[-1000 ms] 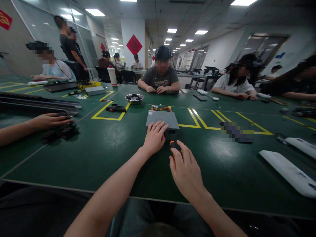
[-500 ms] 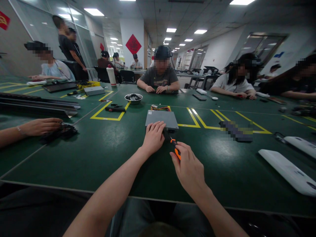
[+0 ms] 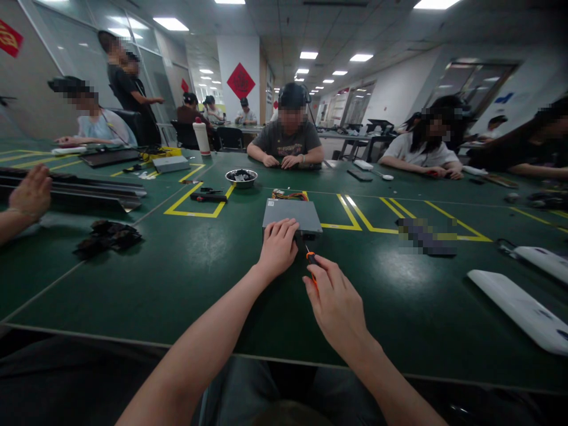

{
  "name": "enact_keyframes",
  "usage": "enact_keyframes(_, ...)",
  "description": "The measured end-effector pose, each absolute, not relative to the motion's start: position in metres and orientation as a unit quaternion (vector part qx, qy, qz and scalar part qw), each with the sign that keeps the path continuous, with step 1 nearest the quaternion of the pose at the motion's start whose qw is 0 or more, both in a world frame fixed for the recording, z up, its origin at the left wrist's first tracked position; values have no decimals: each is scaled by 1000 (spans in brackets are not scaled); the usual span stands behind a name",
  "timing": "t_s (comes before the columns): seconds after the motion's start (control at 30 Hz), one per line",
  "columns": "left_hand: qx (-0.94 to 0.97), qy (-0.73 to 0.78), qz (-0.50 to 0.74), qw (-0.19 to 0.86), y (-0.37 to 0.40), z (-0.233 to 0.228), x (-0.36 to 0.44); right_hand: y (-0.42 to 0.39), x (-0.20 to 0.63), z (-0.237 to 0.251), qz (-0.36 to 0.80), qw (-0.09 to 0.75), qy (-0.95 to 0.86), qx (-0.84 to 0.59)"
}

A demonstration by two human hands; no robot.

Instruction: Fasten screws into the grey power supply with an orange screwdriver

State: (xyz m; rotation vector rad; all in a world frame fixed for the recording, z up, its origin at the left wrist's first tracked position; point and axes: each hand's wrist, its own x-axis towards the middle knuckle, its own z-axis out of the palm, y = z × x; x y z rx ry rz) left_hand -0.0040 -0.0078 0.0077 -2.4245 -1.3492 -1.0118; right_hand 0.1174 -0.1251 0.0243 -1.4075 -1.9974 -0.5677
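Observation:
A grey metal computer power supply (image 3: 293, 211) lies on the green table in front of me, with a bundle of coloured wires (image 3: 290, 194) at its far side. My left hand (image 3: 278, 247) grips its near left part, fingers over the top edge; the thumb is hidden. In my right hand (image 3: 339, 296) is an orange and black screwdriver (image 3: 312, 258), held between thumb and fingers. Its thin shaft points at the near face of the power supply, beside the socket. Whether the tip touches a screw is too small to tell.
A metal bowl (image 3: 241, 178) of small dark parts stands beyond, near a dark tool (image 3: 208, 197). Black parts (image 3: 107, 238) lie left, by another person's hand (image 3: 32, 192). White devices (image 3: 519, 307) lie right. A person (image 3: 288, 139) sits opposite.
My right hand has shifted slightly and turned around the screwdriver handle, so less orange shows. The other person's hand at left has let go of the black parts and lifted away leftward.

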Motion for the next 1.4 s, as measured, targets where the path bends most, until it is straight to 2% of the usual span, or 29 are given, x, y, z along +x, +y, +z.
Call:
enact_keyframes(0.2,-815,-456,-344,93,-7,7,-4,-132,110,15,-215,268,-791,-506)
enact_keyframes(0.4,-820,-453,-339,92,-8,7,-6,-130,118,18,-204,315,-741,-557)
enact_keyframes(0.6,-815,-458,-341,94,-8,7,-4,-131,119,9,-128,306,-726,-602)
enact_keyframes(0.8,-810,-460,-353,91,-8,6,-1,-128,119,0,55,363,-668,-647)
enact_keyframes(0.9,-807,-462,-356,89,-8,5,-1,-125,118,-4,243,423,-593,-640)
enact_keyframes(1.0,-807,-462,-358,86,-8,6,-1,-120,114,-4,454,498,-474,-567)
enact_keyframes(1.07,-807,-461,-358,87,-8,6,-1,-117,110,-1,547,545,-382,-508)
enact_keyframes(1.2,-808,-462,-355,86,-8,6,-2,-109,106,3,638,598,-199,-443)
enact_keyframes(1.4,-809,-460,-354,88,-9,7,-2,-101,106,7,683,591,-125,-412)
